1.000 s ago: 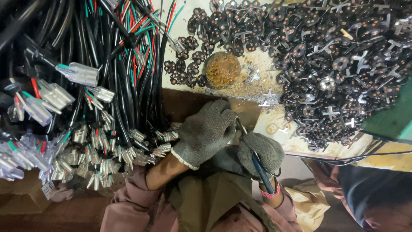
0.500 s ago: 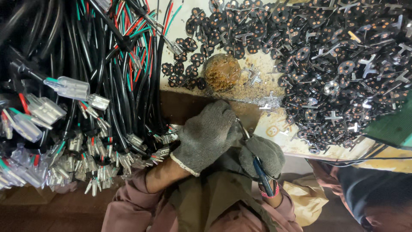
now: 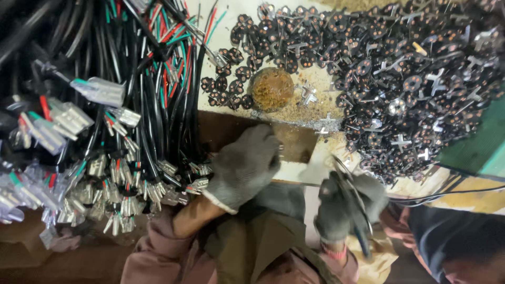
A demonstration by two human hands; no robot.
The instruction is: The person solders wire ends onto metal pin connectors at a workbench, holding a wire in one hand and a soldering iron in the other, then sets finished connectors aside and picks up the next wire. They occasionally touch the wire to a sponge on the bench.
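Observation:
My left hand [image 3: 245, 165] wears a grey glove and rests curled on a brown board [image 3: 294, 141], just right of the wire ends. A small shiny metal piece shows at its fingertips. My right hand [image 3: 339, 208], also gloved in grey, grips a blue-handled tool [image 3: 360, 231] with a thin wire looping over it, near the bench's front edge. Just beyond both hands stands a round brown-crusted pot [image 3: 271, 88]. A heap of dark round plug inserts with metal prongs [image 3: 400, 68] lies to the right.
A thick bundle of black, red and green cables with clear-sleeved metal terminals [image 3: 105, 131] fills the left side. A green panel [image 3: 481, 142] is at the right edge. Another person's dark-haired head [image 3: 460, 244] is at the lower right.
My left hand has stayed curled on the board. My right hand has lifted slightly with the tool, moving closer to the pile of inserts.

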